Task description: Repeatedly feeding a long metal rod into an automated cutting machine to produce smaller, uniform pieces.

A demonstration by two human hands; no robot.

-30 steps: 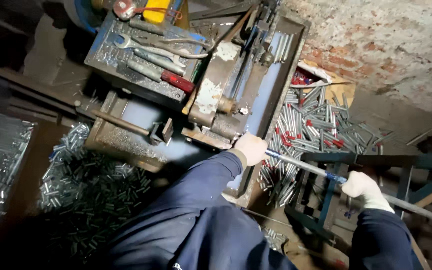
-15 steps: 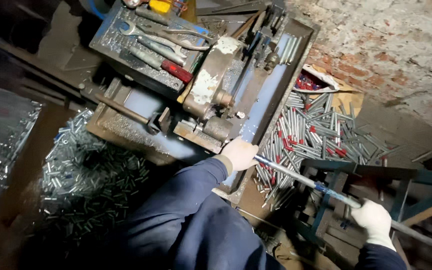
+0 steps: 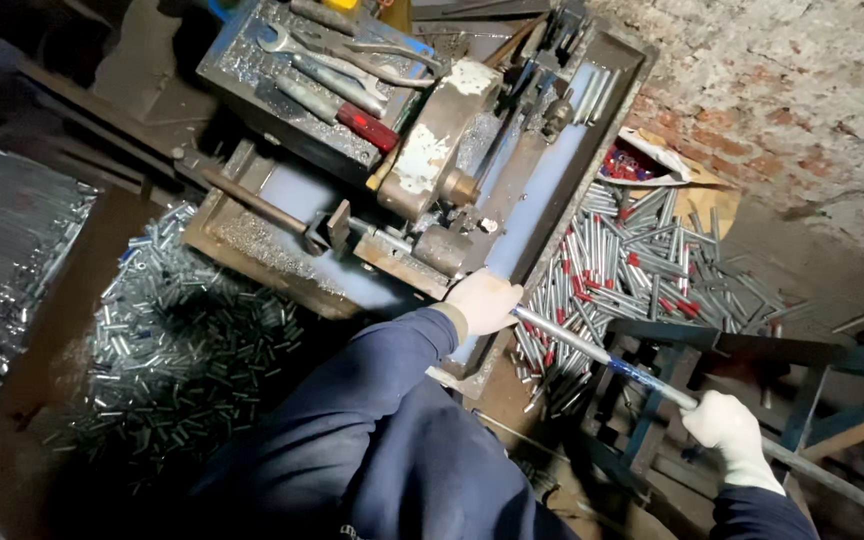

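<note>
Both gloved hands on smooth steel rod (image 3: pixel 602 352)

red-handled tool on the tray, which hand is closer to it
Left. The left hand grips the long metal tube at the machine's edge, just below the red-handled tool. The right hand holds the tube's far end, well off to the lower right.

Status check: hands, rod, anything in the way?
Left hand gripping long metal rod at the machine. Right hand gripping it further back. Blue frame under the rod; path unblocked.
</note>
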